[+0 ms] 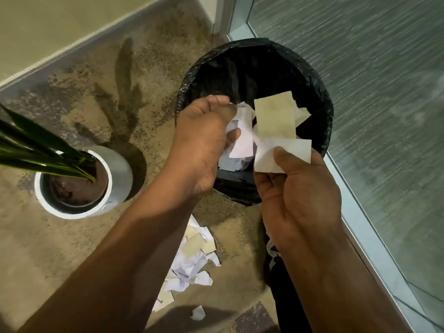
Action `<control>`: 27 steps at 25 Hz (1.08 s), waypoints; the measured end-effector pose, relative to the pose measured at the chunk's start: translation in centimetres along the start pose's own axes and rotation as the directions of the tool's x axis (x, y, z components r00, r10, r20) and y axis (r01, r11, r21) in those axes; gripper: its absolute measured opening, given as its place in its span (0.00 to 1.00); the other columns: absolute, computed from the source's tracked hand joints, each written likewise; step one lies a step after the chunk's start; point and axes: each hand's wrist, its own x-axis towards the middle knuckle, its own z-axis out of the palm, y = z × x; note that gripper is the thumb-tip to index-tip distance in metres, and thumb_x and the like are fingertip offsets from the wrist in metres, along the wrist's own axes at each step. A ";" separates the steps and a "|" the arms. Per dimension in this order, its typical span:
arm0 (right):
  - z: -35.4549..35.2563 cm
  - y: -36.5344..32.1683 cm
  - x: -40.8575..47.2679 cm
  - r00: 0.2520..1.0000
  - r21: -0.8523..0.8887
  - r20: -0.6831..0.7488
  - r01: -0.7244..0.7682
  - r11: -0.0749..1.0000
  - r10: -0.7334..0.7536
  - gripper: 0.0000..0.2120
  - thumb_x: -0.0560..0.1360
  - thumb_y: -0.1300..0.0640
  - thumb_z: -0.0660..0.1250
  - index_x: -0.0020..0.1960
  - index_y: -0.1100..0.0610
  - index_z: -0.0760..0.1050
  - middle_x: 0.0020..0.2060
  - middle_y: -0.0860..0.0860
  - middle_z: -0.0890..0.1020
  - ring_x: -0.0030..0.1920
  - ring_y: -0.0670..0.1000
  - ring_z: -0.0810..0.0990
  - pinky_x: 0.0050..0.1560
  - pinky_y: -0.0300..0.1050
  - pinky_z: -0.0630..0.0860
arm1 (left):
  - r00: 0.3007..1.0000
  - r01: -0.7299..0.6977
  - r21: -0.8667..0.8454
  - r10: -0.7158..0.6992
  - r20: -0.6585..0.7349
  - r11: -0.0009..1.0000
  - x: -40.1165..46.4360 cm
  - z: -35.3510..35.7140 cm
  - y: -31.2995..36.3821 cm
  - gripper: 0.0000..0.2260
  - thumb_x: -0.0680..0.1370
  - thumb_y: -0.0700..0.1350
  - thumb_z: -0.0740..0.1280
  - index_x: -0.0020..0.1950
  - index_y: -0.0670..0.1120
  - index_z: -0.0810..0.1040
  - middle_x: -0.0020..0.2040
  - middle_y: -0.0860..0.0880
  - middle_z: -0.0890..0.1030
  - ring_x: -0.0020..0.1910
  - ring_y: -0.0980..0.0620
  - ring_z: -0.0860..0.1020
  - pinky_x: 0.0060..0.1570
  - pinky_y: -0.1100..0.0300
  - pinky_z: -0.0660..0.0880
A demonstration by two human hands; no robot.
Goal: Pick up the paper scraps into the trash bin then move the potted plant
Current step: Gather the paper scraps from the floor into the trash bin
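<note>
**Both hands over the bin, scraps in grip**

Left hand (200, 143) above the near-left rim of the trash bin (319, 97), fingers curled round a bunch of white paper scraps (241, 138), knuckles up. Right hand (300, 188) just beside it at the near rim, thumb pinching a white scrap (283, 152) against the fingers; a tan scrap (275, 118) standing up behind it, long side running away from the camera, over the bin's mouth. Black liner folded over the round rim, opening facing up, inside mostly dark.

More scraps (192, 258), white and tan, heaped on the speckled floor (72, 260) in front of the bin, between the two forearms, partly covered by the left arm; one stray piece (198, 313) lying nearer still. Potted plant (84, 181) to the left of the bin, well apart from it: round white pot upright, brown soil inside, long green leaves leaning out toward the left edge. Glass panel (372, 80) in a pale frame close along the bin's right side. Wall base across the far left corner.
</note>
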 end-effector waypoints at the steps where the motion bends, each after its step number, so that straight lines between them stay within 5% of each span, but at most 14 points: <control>1: 0.0 -0.1 0.2 1.000 -0.001 -0.009 -0.003 1.000 0.003 0.12 0.78 0.70 0.64 0.50 0.53 0.79 0.47 0.52 0.87 0.51 0.53 0.86 0.53 0.51 0.83 | 1.000 0.003 0.021 -0.003 -0.010 1.000 0.3 0.1 -0.1 0.06 0.79 0.37 0.67 0.51 0.47 0.80 0.52 0.47 0.82 0.49 0.50 0.81 0.54 0.52 0.81; 9: 0.5 1.2 0.9 0.992 0.025 0.110 -0.062 0.998 0.058 0.14 0.79 0.72 0.62 0.61 0.60 0.77 0.54 0.54 0.83 0.54 0.51 0.83 0.62 0.45 0.79 | 1.000 0.013 0.142 -0.012 -0.009 0.990 1.2 -0.8 -1.1 0.12 0.77 0.33 0.65 0.57 0.45 0.80 0.47 0.48 0.83 0.44 0.52 0.81 0.57 0.52 0.80; 13: 0.5 2.5 0.8 0.985 0.053 0.149 -0.096 0.994 0.087 0.21 0.79 0.71 0.63 0.71 0.61 0.71 0.67 0.56 0.79 0.64 0.51 0.81 0.64 0.45 0.78 | 0.999 0.019 0.084 -0.021 0.027 0.996 0.3 -2.3 -1.9 0.14 0.79 0.29 0.61 0.57 0.44 0.79 0.52 0.47 0.82 0.50 0.51 0.81 0.56 0.54 0.79; 17: 0.7 5.0 -0.1 0.961 -0.068 0.244 -0.117 0.991 0.131 0.13 0.79 0.69 0.64 0.63 0.63 0.77 0.58 0.59 0.84 0.58 0.54 0.84 0.57 0.43 0.81 | 0.982 -0.153 -0.099 0.140 -0.128 0.983 -0.6 -6.7 -2.7 0.14 0.77 0.27 0.59 0.47 0.42 0.79 0.40 0.45 0.82 0.37 0.51 0.80 0.40 0.59 0.79; 20: 0.0 8.9 -1.1 0.923 -0.244 0.299 -0.171 0.955 0.242 0.09 0.78 0.68 0.66 0.57 0.61 0.79 0.49 0.58 0.85 0.50 0.54 0.85 0.53 0.43 0.82 | 0.952 -0.243 0.082 0.254 -0.170 0.966 -2.4 -12.0 -5.6 0.14 0.78 0.28 0.60 0.45 0.45 0.79 0.40 0.47 0.81 0.38 0.51 0.78 0.38 0.61 0.75; 24: -2.6 15.5 -1.8 0.911 -0.569 0.211 -0.180 0.802 0.354 0.08 0.79 0.65 0.66 0.57 0.58 0.79 0.53 0.57 0.86 0.54 0.55 0.85 0.56 0.46 0.82 | 0.960 0.087 0.254 -0.013 -0.281 0.963 -3.4 -22.3 -13.9 0.11 0.77 0.34 0.66 0.48 0.50 0.81 0.44 0.52 0.82 0.41 0.52 0.78 0.44 0.57 0.77; 27: -4.9 20.5 -2.0 0.911 -0.758 0.154 -0.140 0.637 0.383 0.08 0.80 0.60 0.66 0.58 0.52 0.79 0.56 0.53 0.85 0.56 0.53 0.85 0.60 0.48 0.80 | 0.860 0.297 0.090 -0.226 -0.459 0.951 -3.9 -29.0 -19.2 0.12 0.74 0.33 0.64 0.46 0.50 0.80 0.47 0.48 0.80 0.38 0.50 0.75 0.40 0.58 0.74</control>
